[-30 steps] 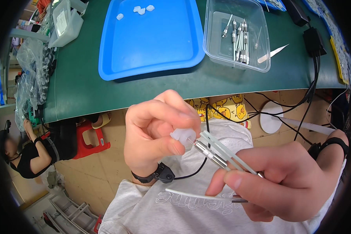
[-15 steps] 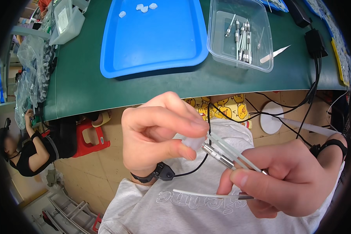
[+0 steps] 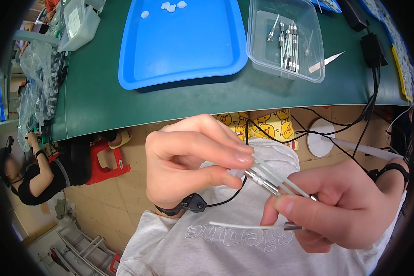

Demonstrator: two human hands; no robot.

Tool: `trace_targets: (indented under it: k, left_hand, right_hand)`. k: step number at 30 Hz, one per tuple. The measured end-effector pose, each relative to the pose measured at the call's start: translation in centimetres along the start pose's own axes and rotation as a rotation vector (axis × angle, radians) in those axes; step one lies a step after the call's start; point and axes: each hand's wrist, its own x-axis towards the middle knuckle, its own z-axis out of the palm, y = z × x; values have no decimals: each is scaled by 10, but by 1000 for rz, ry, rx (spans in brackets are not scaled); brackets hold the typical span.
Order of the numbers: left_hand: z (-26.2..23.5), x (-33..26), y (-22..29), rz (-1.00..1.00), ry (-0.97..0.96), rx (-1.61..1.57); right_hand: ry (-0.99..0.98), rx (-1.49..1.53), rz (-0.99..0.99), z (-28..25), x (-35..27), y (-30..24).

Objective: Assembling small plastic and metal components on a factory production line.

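Over my lap, my left hand (image 3: 191, 161) pinches a small translucent white piece (image 3: 236, 173) between thumb and forefinger; the fingers cover most of it. That piece meets the end of a silver metal connector (image 3: 263, 182). My right hand (image 3: 340, 209) is closed round this connector and pale thin tubes (image 3: 287, 177) lying alongside it. A further pale tube (image 3: 239, 226) with a metal end sticks out to the left below the right thumb. How many pieces sit inside the right fist is hidden.
On the green table (image 3: 179, 106) stand a blue tray (image 3: 184, 83) with several whitish lumps (image 3: 171, 8), and a clear box (image 3: 286, 76) of metal-ended tubes. A pointed blade-like tool (image 3: 326, 62) lies beside it. Black cables (image 3: 370, 92) hang at right. A person (image 3: 41, 175) sits at left.
My left fingers have shifted slightly right and closed further over the translucent piece, hiding more of it. The right hand and its tubes have moved a little to the right.
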Motion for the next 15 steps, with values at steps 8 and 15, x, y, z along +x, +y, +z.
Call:
trace_targets:
  k: [8,15]
  left_hand:
    - [1,5,10,-55,-11,73]
    - [-4,16,28,-94,-224,215]
  right_hand:
    - [-157,194,100,-20,9,2]
    - [-435,450,133,-55,29,25]
